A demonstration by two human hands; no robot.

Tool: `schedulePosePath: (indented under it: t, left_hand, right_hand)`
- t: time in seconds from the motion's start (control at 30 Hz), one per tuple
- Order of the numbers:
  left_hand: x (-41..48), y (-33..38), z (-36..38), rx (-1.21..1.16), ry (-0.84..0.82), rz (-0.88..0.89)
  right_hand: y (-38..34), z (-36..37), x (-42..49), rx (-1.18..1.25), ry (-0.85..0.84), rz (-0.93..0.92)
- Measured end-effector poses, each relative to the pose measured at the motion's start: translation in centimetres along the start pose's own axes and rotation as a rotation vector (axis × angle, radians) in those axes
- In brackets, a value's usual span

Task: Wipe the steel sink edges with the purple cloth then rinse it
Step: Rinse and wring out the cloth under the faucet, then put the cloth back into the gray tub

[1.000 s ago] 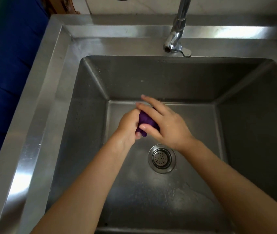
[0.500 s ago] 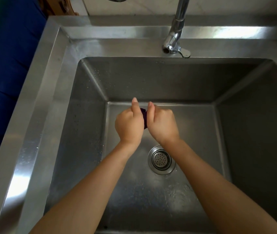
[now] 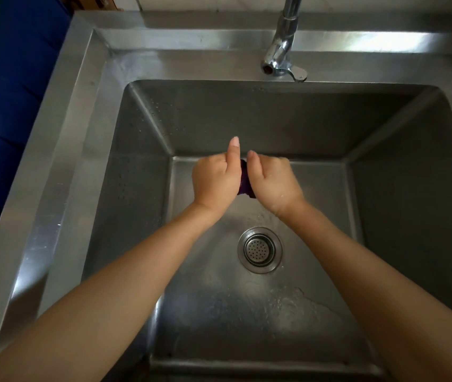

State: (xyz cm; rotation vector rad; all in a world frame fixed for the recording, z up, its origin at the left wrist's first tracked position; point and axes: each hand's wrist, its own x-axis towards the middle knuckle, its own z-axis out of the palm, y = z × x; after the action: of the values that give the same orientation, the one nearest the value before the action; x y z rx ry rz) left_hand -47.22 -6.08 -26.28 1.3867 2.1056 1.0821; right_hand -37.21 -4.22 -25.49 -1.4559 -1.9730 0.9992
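Both hands hold the purple cloth (image 3: 244,180) bunched between them over the middle of the steel sink (image 3: 62,172) basin. My left hand (image 3: 215,179) is fisted on its left side with the thumb up. My right hand (image 3: 273,180) is fisted on its right side. Only a narrow dark purple strip of cloth shows between the two fists; the rest is hidden in the palms. The hands hang above the basin floor, behind the round drain strainer (image 3: 260,250).
The chrome tap (image 3: 280,55) with its lever reaches over the sink's back rim; no water runs from it. Water film and droplets lie on the basin floor at the front right. A blue surface (image 3: 4,106) borders the sink on the left.
My right hand went from open fingers over the cloth to a closed fist. Both fists now squeeze the cloth side by side, a little farther back in the basin.
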Motion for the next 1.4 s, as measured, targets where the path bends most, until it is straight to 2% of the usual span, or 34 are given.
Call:
schedulePosePath:
  t: [0.27, 0.37, 0.43, 0.53, 0.6, 0.67, 0.8, 0.87, 1.07, 1.17, 1.3, 1.4]
  left_hand:
    - [-0.8, 1.6, -0.1, 0.045, 0.022, 0.135]
    - [-0.9, 2.0, 0.4, 0.065, -0.042, 0.144]
    - [-0.8, 2.2, 1.0, 0.083, -0.077, 0.141]
    - [-1.4, 2.3, 1.9, 0.065, -0.122, 0.162]
    - [-2.2, 2.6, 2.3, 0.031, -0.154, 0.176]
    - [-2.6, 3.1, 2.7, 0.017, -0.192, 0.163]
    - [-2.5, 4.2, 2.5, 0.124, -0.273, 0.088]
    - [-2.3, 4.6, 2.0, 0.151, -0.281, 0.113]
    - [-3.5, 8.4, -0.5, 0.169, -0.366, 0.173]
    - [-4.0, 11.5, -2.6, 0.021, -0.497, 0.083]
    - [-4.5, 15.5, -5.9, -0.132, -0.827, -0.089]
    - [-4.2, 18.7, -7.9, -0.186, -1.048, -0.082]
  right_hand:
    - [0.6, -1.5, -0.7, 0.025, -0.013, -0.027]
    - [1.6, -1.6, -1.5, 0.062, -0.023, -0.007]
    - [2.5, -1.7, -2.0, 0.176, -0.023, 0.095]
    - [2.7, -2.4, -2.2, 0.335, -0.027, 0.413]
    - [2.6, -2.9, -2.2, 0.349, -0.054, 0.584]
    - [2.6, -3.3, -2.3, 0.316, -0.032, 0.659]
    - [2.3, -3.5, -3.0, 0.141, 0.151, 0.599]
    - [1.7, -4.0, -3.3, 0.056, 0.217, 0.551]
    - [-1.4, -7.9, -5.8, -0.026, 0.206, 0.489]
    - [-3.6, -10.9, -7.0, 0.062, 0.19, 0.515]
    - [-7.0, -16.3, -9.2, 0.184, 0.256, 0.467]
    - [-9.2, -21.1, -11.2, 0.377, 0.247, 0.466]
